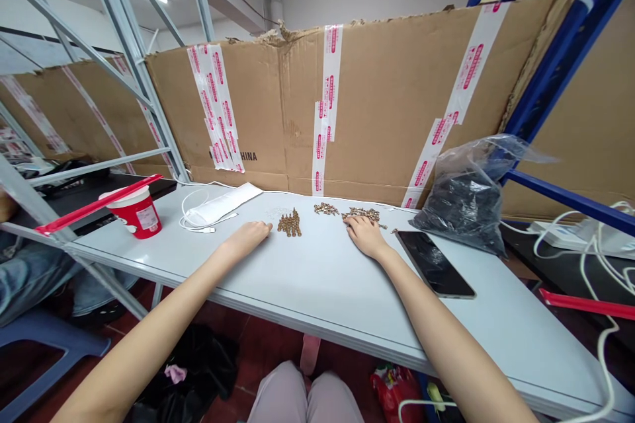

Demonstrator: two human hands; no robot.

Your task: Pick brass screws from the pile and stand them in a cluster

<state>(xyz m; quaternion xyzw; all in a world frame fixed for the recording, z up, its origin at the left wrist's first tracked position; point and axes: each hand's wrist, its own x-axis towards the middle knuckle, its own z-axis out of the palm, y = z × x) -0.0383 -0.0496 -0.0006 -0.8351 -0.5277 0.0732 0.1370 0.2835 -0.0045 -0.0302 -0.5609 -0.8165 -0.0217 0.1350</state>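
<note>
My left hand [254, 236] rests on the table with its fingers curled closed; anything inside them is hidden. Just right of it, small brass-coloured fittings [289, 223] stand in close rows. Behind that hand lies a scatter of tiny clear pieces [278, 213]. My right hand [367, 238] lies palm down, fingers spread, its tips at the near edge of a loose pile of small brass-coloured parts [366, 213]. A smaller heap of similar parts [325, 209] sits left of that pile. Their exact kind is too small to make out.
A dark phone [436, 264] lies right of my right forearm, near a clear bag of black items [461, 205]. At left are a red paper cup [141, 215] and a white power strip [225, 203] with cables. A cardboard wall [377, 106] stands behind the table [307, 284].
</note>
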